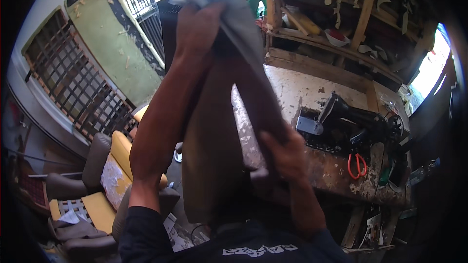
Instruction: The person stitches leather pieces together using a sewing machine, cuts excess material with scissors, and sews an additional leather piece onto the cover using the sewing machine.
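Note:
A large piece of grey-brown fabric or upholstery cover [209,141] hangs in front of me, from the top of the view down to my body. High up, my left hand [200,27] is closed on its upper part, where the material folds over. Lower and to the right, my right hand [287,153] is wrapped round a narrow strip or edge of the same piece. A long gap parts that strip from the main panel. The right fingers are slightly blurred, and the back of the piece is hidden.
On the worn bench [326,178] at right stand a black sewing machine [356,117] and red-handled scissors [357,166]. Wooden shelves [336,48] with scraps rise behind. At left are a partly stripped armchair [92,190], a webbed frame [78,75] and a green panel [112,39]. A person in green [256,2] stands beyond.

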A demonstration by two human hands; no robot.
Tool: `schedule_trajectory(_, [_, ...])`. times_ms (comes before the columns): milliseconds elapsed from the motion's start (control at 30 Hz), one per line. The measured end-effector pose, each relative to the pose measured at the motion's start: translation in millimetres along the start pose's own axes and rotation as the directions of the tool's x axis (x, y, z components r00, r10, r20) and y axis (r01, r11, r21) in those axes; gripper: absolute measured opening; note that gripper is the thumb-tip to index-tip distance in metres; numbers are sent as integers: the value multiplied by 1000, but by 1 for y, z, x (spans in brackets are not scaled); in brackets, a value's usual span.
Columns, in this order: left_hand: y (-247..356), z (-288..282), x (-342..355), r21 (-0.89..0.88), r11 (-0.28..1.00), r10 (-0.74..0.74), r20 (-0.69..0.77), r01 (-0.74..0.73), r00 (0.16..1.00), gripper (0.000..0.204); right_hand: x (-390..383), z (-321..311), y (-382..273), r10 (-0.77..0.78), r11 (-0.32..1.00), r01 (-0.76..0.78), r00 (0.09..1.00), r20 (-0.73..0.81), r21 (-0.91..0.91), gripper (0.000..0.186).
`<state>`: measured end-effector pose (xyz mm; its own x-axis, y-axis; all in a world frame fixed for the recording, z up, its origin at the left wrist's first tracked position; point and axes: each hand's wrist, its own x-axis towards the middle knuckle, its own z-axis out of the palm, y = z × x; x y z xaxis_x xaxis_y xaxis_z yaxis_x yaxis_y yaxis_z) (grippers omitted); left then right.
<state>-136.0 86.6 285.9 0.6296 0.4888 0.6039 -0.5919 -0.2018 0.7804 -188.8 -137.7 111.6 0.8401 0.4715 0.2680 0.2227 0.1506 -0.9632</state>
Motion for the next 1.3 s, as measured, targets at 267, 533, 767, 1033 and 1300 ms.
schedule_trajectory(267, [-83, 99, 124, -37, 975, 215, 392, -218, 894, 39, -78, -139, -23, 83, 991, -120, 891, -446, -56, 37])
schedule_trajectory(533, [-118, 168, 182, 431, 792, 161, 534, -431, 830, 56, -127, -163, 36, 308, 871, -455, 799, -516, -184, 37])
schedule_trajectory(767, [-209, 26, -45, 318, 471, -439, 894, -823, 95, 74, -110, -146, 47, 218, 821, -441, 830, -514, -362, 40])
schedule_trajectory(1033, [-313, -63, -137, 619, 774, 19, 187, -133, 982, 39, -108, -129, 44, 102, 836, -330, 878, -468, -438, 45])
schedule_trajectory(1300, [-338, -111, -133, 430, 823, -355, -121, 372, 927, 35, -64, 12, 98, 527, 755, -161, 726, 441, -636, 65])
